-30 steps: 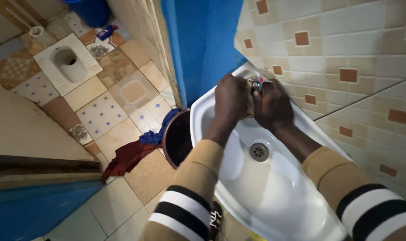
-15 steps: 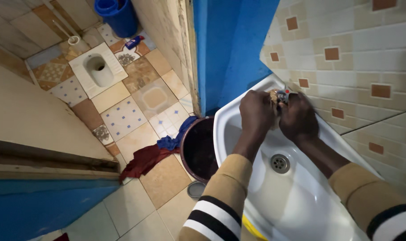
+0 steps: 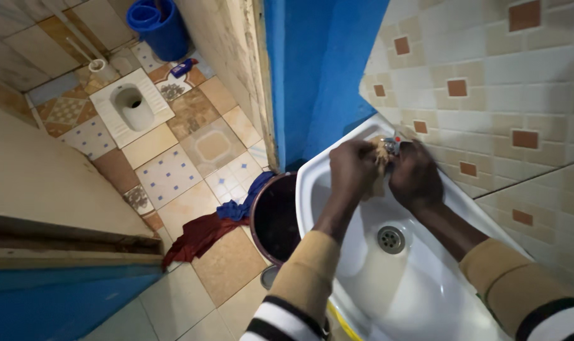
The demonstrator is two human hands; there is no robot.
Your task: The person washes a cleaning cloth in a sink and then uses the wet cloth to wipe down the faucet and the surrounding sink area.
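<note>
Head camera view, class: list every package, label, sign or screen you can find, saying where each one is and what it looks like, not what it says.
Bottle: lying on the floor tiles between the blue bucket and the squat toilet; small, blue with a red part, print too small to tell.
No signs or screens.

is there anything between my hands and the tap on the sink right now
Only the tan cloth. The left hand presses it against the tap, and the right hand is at the tap from the other side. Nothing else intervenes.

Both arms wear tan long sleeves with black and white bands, apparently knitted, leaving the hands bare.
</note>
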